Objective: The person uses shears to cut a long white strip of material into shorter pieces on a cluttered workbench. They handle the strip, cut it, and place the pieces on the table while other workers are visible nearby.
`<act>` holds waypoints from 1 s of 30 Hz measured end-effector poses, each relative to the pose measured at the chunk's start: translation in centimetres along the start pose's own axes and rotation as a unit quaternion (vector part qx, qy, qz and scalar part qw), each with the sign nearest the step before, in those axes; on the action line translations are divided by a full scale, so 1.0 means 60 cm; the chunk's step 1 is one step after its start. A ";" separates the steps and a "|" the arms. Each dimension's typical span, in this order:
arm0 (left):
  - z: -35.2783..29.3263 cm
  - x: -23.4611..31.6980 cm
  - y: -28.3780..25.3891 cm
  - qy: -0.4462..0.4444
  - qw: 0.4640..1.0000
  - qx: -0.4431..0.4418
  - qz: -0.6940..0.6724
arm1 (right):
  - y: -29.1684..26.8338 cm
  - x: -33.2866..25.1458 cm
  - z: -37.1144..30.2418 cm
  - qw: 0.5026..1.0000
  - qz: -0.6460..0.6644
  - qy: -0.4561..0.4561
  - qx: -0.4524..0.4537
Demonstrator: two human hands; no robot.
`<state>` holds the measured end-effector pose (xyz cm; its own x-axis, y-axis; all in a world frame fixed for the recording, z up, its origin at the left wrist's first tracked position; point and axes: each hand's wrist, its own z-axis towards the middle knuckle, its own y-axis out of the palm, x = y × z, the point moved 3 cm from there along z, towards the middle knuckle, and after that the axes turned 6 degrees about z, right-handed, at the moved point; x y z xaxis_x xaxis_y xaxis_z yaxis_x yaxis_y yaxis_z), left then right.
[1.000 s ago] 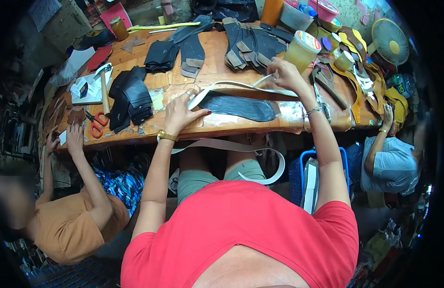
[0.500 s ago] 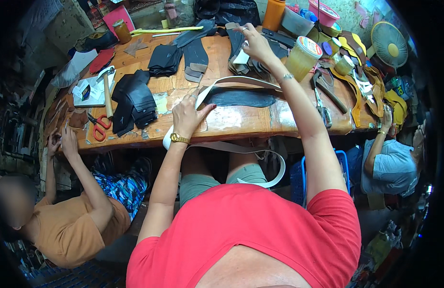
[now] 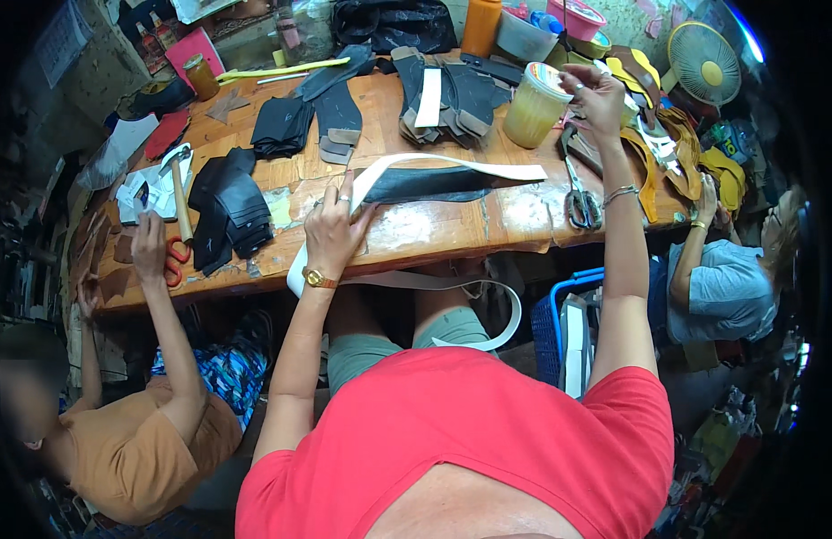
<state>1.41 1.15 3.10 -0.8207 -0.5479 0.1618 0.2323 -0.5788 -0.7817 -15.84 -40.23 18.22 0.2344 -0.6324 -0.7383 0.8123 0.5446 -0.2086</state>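
Observation:
My left hand [image 3: 333,232] grips a long white strip [image 3: 416,163] at the near edge of the table, its thumb by a black leather piece [image 3: 429,185]. The strip arches over that piece, its free end lying to the right; the rest hangs over the edge and loops above my lap [image 3: 501,310]. My right hand [image 3: 599,106] is raised beside a lidded clear jar [image 3: 535,110] of yellowish stuff. Its fingers are bent together near the lid, and what they hold, if anything, cannot be made out. A white piece [image 3: 429,99] rests on a stack of dark cut pieces [image 3: 465,94].
Black leather stacks [image 3: 229,211] and a hammer [image 3: 180,193] lie left, near red-handled scissors [image 3: 174,262]. Dark-handled scissors [image 3: 582,208] lie right. A blue basket [image 3: 548,328] stands beside my legs. A person in tan [image 3: 137,431] sits left, another in light blue [image 3: 730,287] right.
My right hand has moved right, from the dark stack to the jar. The strip's far end now lies lower on the table. The person at left has lifted a hand toward the hammer.

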 end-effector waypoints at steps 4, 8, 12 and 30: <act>0.010 0.006 0.000 0.025 1.000 -0.014 -0.014 | -0.043 0.026 0.025 0.990 -0.139 -0.014 0.003; 0.028 0.026 -0.002 0.046 0.998 -0.045 0.022 | -0.001 0.032 0.032 0.891 -0.447 0.022 -0.075; 0.068 0.076 0.033 0.091 0.993 -0.079 0.021 | 0.006 0.074 0.057 0.848 -0.508 0.049 -0.144; 0.330 0.407 0.268 -0.019 0.907 0.047 -0.418 | 0.024 0.084 0.112 0.808 -0.518 0.081 -0.267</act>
<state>-4.55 -33.49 6.44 -0.7122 0.0859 0.6967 -0.4175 -0.8497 -0.3221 -9.90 -46.31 18.52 -0.5333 -0.8441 -0.0548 0.1710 -0.0441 -0.9843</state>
